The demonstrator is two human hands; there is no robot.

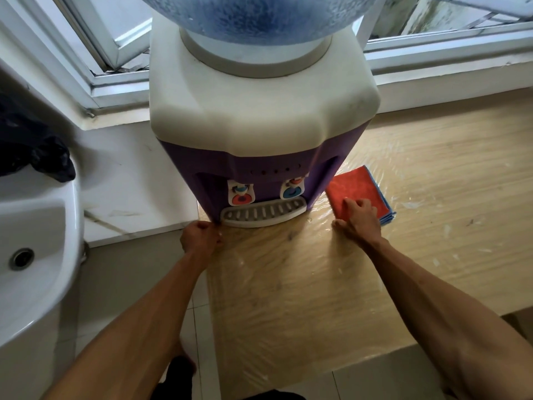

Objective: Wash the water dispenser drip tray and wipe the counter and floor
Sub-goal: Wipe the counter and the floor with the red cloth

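Head view: white sink (34, 215) left of dispenser (259, 111), folded orange cloths (357, 192) right

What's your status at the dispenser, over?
Left grip curled at tray left corner, hold unclear. Right grip rests on cloth. Tray seated in dispenser. Nothing blocks it.

The dispenser (259, 111) is smooth plastic, its cream top matt and faintly scuffed, its purple body slightly shiny; the drip tray (264, 213) is grey slotted plastic; the bottle (259, 13) is translucent blue plastic; the surface (288, 284) is pale wood grain under glossy, wrinkled clear film; the orange cloth (357, 192) looks soft and napped; the sink (34, 284) is glossy white ceramic with a metal drain (21, 258); the floor (129, 269) is matt tile.
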